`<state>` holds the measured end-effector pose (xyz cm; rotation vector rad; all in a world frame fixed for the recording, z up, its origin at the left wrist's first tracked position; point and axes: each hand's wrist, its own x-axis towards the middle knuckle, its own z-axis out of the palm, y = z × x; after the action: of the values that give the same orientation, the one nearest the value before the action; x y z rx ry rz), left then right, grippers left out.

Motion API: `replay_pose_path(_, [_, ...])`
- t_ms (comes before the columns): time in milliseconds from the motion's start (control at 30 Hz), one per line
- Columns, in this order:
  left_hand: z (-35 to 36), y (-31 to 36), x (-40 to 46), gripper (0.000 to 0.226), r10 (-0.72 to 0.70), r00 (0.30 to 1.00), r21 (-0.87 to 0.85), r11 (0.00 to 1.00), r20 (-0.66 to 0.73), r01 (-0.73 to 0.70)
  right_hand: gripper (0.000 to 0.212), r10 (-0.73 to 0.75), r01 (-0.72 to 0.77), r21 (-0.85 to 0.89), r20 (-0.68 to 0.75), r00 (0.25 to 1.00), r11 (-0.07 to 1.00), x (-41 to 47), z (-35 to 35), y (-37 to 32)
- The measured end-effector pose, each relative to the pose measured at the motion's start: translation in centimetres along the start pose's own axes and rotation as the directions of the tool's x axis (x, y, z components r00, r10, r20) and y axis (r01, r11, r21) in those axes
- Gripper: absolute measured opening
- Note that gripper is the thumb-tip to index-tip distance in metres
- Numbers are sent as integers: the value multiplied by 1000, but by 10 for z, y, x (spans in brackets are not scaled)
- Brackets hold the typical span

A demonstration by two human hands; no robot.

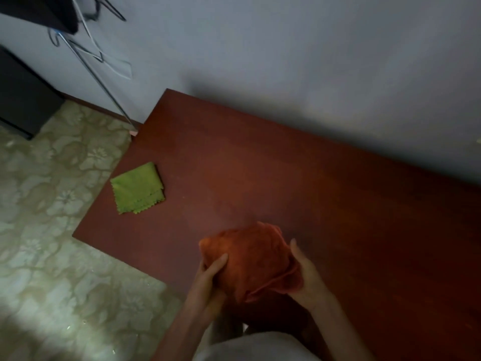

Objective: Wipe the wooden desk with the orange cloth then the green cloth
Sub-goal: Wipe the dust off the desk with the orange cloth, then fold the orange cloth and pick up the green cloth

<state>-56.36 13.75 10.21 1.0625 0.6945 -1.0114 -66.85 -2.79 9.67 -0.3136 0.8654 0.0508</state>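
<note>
Both hands, left hand [212, 273] and right hand [305, 278], grip clamped on the bunched orange cloth [250, 259] above the near bench [286, 178]; green cloth [138, 188] waits far left. Orange wiping comes next: press down, sweep.

We see the desk [299, 183] running along the wall [286, 61] at twelve o'clock. One folded cloth [138, 190] lies on it near the ten o'clock corner. A second cloth [255, 259] sits at six o'clock between our left hand [210, 277] and right hand [307, 277]. The floor [65, 243] spreads toward nine o'clock.
</note>
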Motion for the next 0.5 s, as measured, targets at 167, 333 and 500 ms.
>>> replay_pose_path(167, [6,10,22,64,44,998,-136,989,-44,-50,95,-63,56,237,21,998,970,29,29,24])
replay_pose_path(333, [2,35,44,65,81,993,-157,985,90,-66,108,-10,13,174,-18,1000,985,69,66,41])
replay_pose_path(500, [-25,112,63,56,44,967,-41,999,252,-35,79,-205,187,-105,-203,957,977,106,107,33])
